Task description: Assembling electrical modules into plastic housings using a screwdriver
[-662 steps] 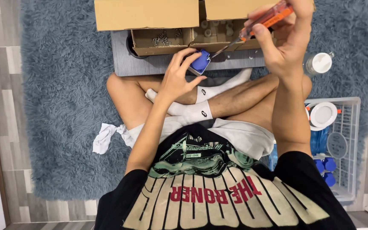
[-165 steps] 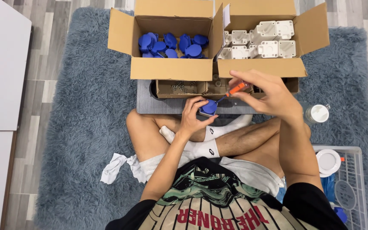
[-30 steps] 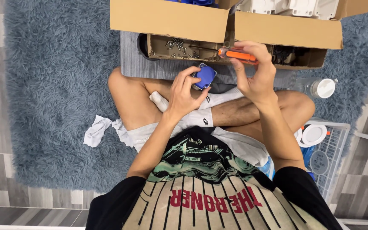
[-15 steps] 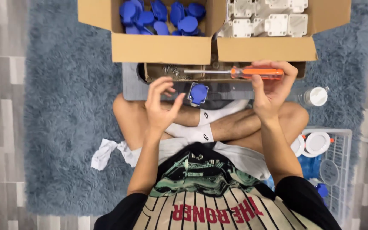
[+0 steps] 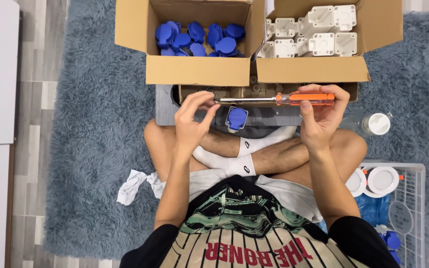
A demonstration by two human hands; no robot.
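My right hand [image 5: 322, 119] grips the orange handle of a screwdriver [image 5: 294, 99], held level with its metal shaft pointing left. My left hand [image 5: 190, 121] is raised with fingers apart, its fingertips at the shaft's tip; I cannot tell whether it pinches anything small. A blue socket cover [image 5: 237, 118] lies on the grey board [image 5: 164, 106] in front of my crossed legs, just right of my left hand and below the shaft.
Two open cardboard boxes stand beyond the board: the left box [image 5: 194, 74] holds several blue covers, the right box [image 5: 313, 74] several white housings. A clear bottle [image 5: 370, 123] lies at the right, a white wire basket [image 5: 413, 198] at lower right, a white cloth [image 5: 132, 183] on the rug.
My left hand has let go of the blue cover, which now lies on the board, and has risen to the screwdriver's tip. The screwdriver has turned level.
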